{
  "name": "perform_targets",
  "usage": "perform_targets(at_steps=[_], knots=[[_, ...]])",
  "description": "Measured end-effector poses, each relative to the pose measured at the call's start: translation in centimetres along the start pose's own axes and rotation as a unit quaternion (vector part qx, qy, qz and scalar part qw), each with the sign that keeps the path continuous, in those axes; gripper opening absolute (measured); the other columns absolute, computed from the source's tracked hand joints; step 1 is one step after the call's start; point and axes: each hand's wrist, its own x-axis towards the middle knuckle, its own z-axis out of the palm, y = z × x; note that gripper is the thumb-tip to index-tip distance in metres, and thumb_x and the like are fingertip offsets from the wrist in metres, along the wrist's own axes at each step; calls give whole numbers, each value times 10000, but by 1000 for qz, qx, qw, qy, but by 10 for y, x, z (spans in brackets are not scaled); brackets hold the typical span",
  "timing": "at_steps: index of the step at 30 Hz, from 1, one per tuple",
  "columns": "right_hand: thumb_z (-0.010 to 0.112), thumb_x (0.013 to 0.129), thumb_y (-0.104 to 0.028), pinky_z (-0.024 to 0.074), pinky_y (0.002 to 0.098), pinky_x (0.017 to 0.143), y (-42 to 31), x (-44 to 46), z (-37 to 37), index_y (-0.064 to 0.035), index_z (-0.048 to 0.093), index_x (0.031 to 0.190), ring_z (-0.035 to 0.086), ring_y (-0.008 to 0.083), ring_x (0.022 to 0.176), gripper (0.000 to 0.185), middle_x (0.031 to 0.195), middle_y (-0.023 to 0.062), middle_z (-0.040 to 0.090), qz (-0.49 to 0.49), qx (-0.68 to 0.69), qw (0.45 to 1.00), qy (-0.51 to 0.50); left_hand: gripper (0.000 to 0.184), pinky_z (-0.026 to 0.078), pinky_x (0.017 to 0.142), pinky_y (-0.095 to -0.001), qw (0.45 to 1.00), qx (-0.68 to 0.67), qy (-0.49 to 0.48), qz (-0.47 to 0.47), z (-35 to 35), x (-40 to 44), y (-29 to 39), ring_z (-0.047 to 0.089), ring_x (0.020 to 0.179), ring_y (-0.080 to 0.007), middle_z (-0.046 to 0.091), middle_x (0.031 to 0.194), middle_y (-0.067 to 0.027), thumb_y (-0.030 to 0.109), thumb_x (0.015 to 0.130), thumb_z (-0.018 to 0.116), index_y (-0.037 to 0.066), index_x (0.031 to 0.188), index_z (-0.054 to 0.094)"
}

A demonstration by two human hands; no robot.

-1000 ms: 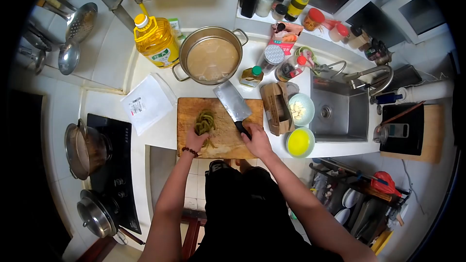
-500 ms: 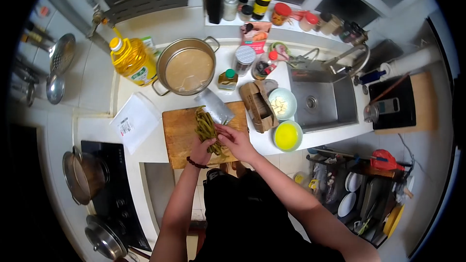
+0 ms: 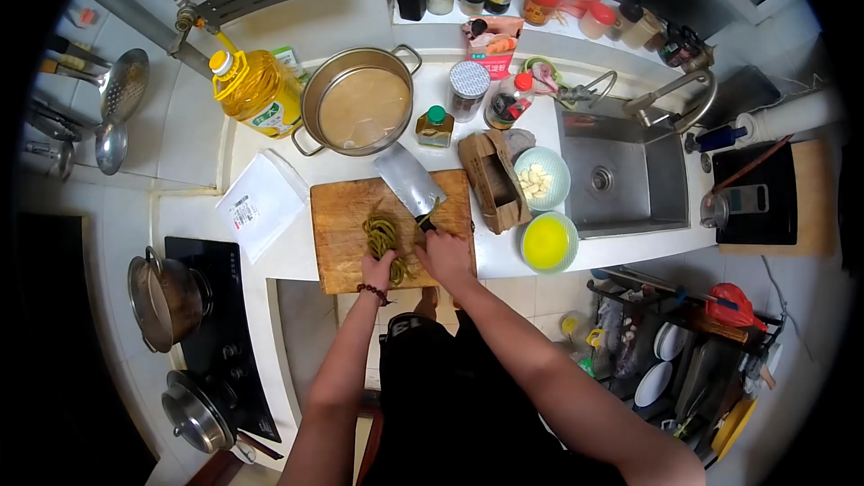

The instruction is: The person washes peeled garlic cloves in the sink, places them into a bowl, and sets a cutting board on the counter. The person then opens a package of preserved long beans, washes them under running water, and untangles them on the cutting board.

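Observation:
My left hand [image 3: 380, 271], with a beaded bracelet at the wrist, is closed on a bundle of green strips [image 3: 382, 232] over the wooden cutting board [image 3: 337, 216]. To its right, my right hand [image 3: 444, 256] is wrapped round the black handle of a cleaver [image 3: 409, 180]. The wide blade lies across the board's back edge, pointing up and left. A small green piece [image 3: 434, 210] rests beside the blade, near the handle.
Behind the board stand a pot of cloudy liquid [image 3: 364, 112], an oil jug [image 3: 256, 94] and a green-capped jar [image 3: 435, 128]. At right are a cardboard box [image 3: 493, 182], a bowl of garlic [image 3: 542, 178], a yellow-filled bowl [image 3: 549, 243] and the sink [image 3: 621, 180].
Half a second ago both hands were together at the green strips. My right hand has since moved right and taken hold of the cleaver's handle. My left hand has lowered the bundle towards the board.

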Motion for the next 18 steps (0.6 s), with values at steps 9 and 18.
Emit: perform_targets(at_steps=[9, 18], knots=[[694, 877, -218, 551, 460, 738, -16, 16, 22, -71, 694, 932, 696, 372, 842, 157, 878, 153, 706, -48, 176, 983, 5, 342, 548, 741, -333, 1000, -8, -2, -13, -3, 1, 7, 666, 889, -201, 684, 1050, -119, 36, 861, 687, -68, 1170, 584], [653, 874, -117, 540, 440, 751, -13, -47, -86, -31, 707, 980, 660, 350, 867, 148, 945, 133, 635, -134, 175, 970, 105, 326, 558, 809, -319, 953, -238, -174, -74, 67, -53, 77, 664, 982, -185, 662, 1104, -83, -43, 917, 634, 6, 1231, 561]])
